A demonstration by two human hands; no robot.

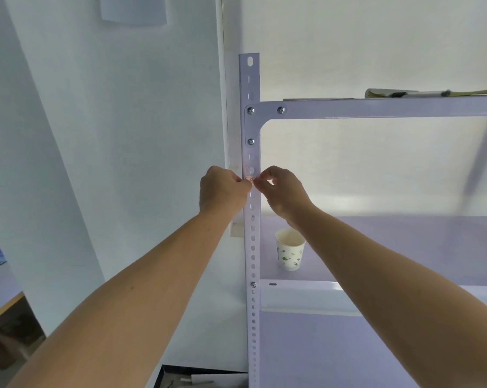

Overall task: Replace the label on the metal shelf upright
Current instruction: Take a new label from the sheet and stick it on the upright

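Head view: the metal shelf upright (253, 247) is a pale, lilac-white angle post with a single column of small slots down its face. It stands against a white wall, with a corner bracket (254, 121) fixed to it by 3 screws where the top shelf beam (376, 107) joins.

The label (250, 179) is a small strip, pinkish with reddish print too fine to read. It lies across the face of the upright below the bracket, in the gap between 2 slots.

The left hand (222, 190) is closed narrow, its curled fingertips pinching the label's left end at the post's edge. The right hand (282, 191) pinches the right end between thumb and forefinger, the other fingers curled loosely behind. The 2 hands nearly meet over the strip.

A white paper cup (289, 249) with green print stands on the middle shelf (404, 247) just right of the upright, under the right wrist. Flat items lie on the top shelf.
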